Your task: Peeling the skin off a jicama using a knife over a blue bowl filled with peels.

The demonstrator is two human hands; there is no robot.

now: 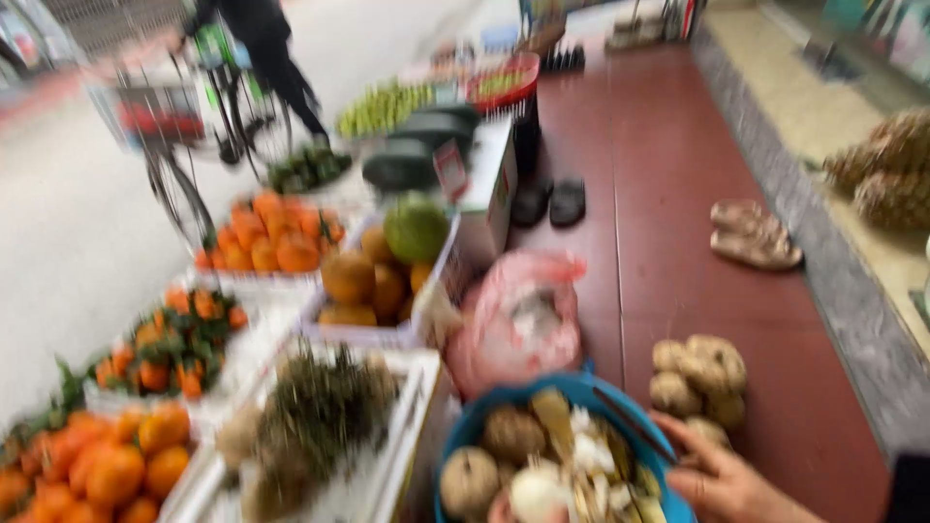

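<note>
The right hand (722,475), its grip spread apart, rests on the rim of the blue basin (484,412) of peeled brown tubers at near right, beside four loose tubers (697,378), a pink bag (518,320) and a red-and-white tag (450,169) farther off.

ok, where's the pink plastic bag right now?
In the head view the pink plastic bag sits centre frame on the dark red floor, just above the round blue plastic bowl and right of the white crate of brown fruit.
</note>
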